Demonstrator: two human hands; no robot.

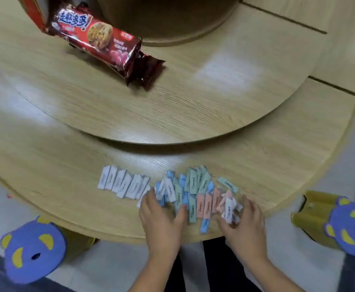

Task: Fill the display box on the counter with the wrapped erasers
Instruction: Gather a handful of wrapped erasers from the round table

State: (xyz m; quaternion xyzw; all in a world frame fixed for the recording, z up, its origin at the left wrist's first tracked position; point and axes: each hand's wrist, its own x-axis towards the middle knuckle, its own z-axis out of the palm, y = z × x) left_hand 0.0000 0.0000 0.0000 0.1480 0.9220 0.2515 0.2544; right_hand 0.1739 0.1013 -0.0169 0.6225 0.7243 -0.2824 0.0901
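Note:
Several wrapped erasers (193, 190) lie in a loose pile near the front edge of the wooden table (67, 186), in blue, green, pink and white. A row of white erasers (123, 183) leans together at the pile's left. My left hand (161, 218) rests on the pile's left side, fingers spread over blue erasers and holding none. My right hand (245, 224) is at the pile's right side, fingers curled around a few white erasers (229, 209). I cannot make out a display box for certain; an orange-red carton (32, 13) is cut off at the top left.
A red cookie packet (107, 45) lies on the raised round turntable (193, 114) in the table's middle. A dark round base (168, 15) stands at the back. Two stools with purple bear faces (32, 250) (350, 228) flank me below the table edge.

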